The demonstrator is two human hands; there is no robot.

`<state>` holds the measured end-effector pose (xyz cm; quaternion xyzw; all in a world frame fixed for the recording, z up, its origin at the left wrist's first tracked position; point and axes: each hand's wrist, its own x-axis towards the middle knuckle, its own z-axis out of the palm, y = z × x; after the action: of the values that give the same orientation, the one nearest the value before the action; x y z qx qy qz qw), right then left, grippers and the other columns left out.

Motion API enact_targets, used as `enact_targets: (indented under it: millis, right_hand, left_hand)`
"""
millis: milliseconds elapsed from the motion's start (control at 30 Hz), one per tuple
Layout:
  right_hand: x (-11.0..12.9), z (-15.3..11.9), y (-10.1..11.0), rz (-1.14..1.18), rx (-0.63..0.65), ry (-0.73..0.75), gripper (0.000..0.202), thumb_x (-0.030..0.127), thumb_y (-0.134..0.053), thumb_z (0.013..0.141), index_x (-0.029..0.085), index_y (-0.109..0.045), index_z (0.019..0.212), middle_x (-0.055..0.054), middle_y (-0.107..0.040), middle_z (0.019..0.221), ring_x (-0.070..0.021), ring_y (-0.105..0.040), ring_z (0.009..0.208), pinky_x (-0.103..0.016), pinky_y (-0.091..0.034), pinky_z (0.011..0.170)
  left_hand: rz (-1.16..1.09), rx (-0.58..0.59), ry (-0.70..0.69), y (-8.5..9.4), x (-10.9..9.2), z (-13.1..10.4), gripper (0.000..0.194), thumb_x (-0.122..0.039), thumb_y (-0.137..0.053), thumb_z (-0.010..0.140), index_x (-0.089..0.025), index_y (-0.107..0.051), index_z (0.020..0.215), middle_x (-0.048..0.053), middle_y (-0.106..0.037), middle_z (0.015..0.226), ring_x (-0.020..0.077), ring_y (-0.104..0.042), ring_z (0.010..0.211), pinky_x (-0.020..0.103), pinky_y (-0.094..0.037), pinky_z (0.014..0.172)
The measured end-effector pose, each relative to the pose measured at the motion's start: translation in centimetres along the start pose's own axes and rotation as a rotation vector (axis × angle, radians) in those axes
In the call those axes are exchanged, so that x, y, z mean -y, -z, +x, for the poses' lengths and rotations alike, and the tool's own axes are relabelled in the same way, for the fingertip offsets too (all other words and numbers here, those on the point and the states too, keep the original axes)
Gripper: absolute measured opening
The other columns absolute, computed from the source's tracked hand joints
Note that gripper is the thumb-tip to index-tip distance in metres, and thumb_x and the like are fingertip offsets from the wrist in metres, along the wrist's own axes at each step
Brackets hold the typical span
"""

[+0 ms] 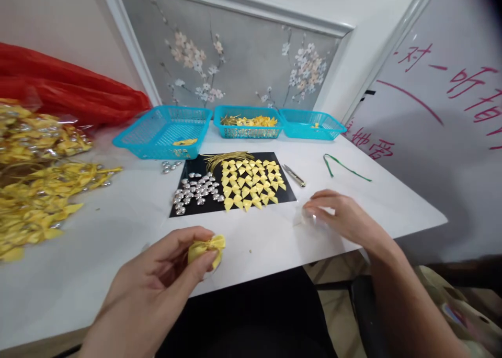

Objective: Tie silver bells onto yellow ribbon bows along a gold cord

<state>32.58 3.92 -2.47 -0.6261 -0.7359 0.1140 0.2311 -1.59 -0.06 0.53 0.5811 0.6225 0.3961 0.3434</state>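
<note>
Between the thumb and fingers of my left hand [157, 284] is a gathered yellow ribbon piece [204, 250], held just above the table's front edge. My right hand [339, 214] is farther right, low over the tabletop, with its fingertips closed at a small clear, shiny thing [308, 219] that I cannot make out. Ahead of both hands lies a black mat [207, 207]. Rows of yellow folded ribbon pieces [251, 182] cover its right part, silver beads [198, 188] its left. A bundle of gold strands [225, 159] lies along the back.
Three blue baskets [164, 133] line the wall, the middle one holding yellow and gold pieces. A penknife-like tool [294, 176] rests beside the mat, a green cord [347, 168] farther right. Yellow ribbon pieces with silver beads [39, 201] heap at left near red fabric [70, 88].
</note>
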Motion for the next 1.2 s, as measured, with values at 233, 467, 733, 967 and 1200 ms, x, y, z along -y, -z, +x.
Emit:
enact_targets:
  millis: [233, 467, 733, 967, 1200]
  right_hand:
    - [0.2, 7.6, -2.4, -0.228, -0.029, -0.241, 0.025, 0.034, -0.063, 0.1, 0.015, -0.066, 0.117, -0.009, -0.069, 0.115, -0.0224, -0.068, 0.1, -0.044, -0.057, 0.091]
    - [-0.1, 9.3, -3.7, -0.24, -0.02, -0.385, 0.032, 0.034, -0.065, 0.099, 0.016, -0.062, 0.126, -0.01, -0.064, 0.127, -0.0246, -0.066, 0.108, -0.045, -0.057, 0.091]
    - [3.0, 4.5, -0.5, 0.173, -0.073, -0.314, 0.029, 0.02, -0.04, 0.105, 0.012, -0.058, 0.127, -0.012, -0.067, 0.11, -0.0191, -0.07, 0.091, -0.033, -0.057, 0.081]
    - [9.7, -3.6, -2.7, 1.397, 0.281, -0.083, 0.025, 0.04, -0.059, 0.101, 0.024, -0.064, 0.119, 0.0, -0.053, 0.082, -0.0095, -0.044, 0.063, -0.024, -0.036, 0.058]
    - [14.1, -5.9, -3.9, 1.293, 0.463, 0.0, 0.038, 0.049, -0.039, 0.108, 0.022, -0.063, 0.117, 0.003, -0.042, 0.075, -0.0115, -0.035, 0.063, -0.026, -0.03, 0.058]
  left_hand:
    - [0.157, -0.049, -0.11, 0.2, -2.1, -1.4, 0.027, -0.051, -0.073, 0.074, -0.03, -0.073, 0.09, -0.002, -0.078, 0.065, 0.02, -0.075, 0.057, 0.022, -0.059, 0.052]
    - [0.218, -0.052, -0.151, 0.7, -1.2, -1.6, 0.024, -0.05, -0.074, 0.078, -0.032, -0.074, 0.094, -0.003, -0.079, 0.073, 0.0169, -0.074, 0.062, 0.02, -0.058, 0.06]
    - [0.002, 0.051, 0.024, 0.6, -2.3, -1.5, 0.026, -0.048, -0.078, 0.071, -0.027, -0.075, 0.086, -0.001, -0.078, 0.062, 0.0175, -0.072, 0.055, 0.018, -0.056, 0.049]
    - [0.119, -0.106, -0.061, -0.1, -1.7, -2.0, 0.024, -0.047, -0.078, 0.075, -0.031, -0.073, 0.091, -0.004, -0.08, 0.074, 0.0158, -0.073, 0.064, 0.017, -0.057, 0.058]
    - [0.245, -0.267, -0.212, -0.2, -0.5, -3.0, 0.019, -0.046, -0.07, 0.086, -0.036, -0.069, 0.103, -0.007, -0.079, 0.092, 0.0159, -0.074, 0.077, 0.022, -0.055, 0.066]
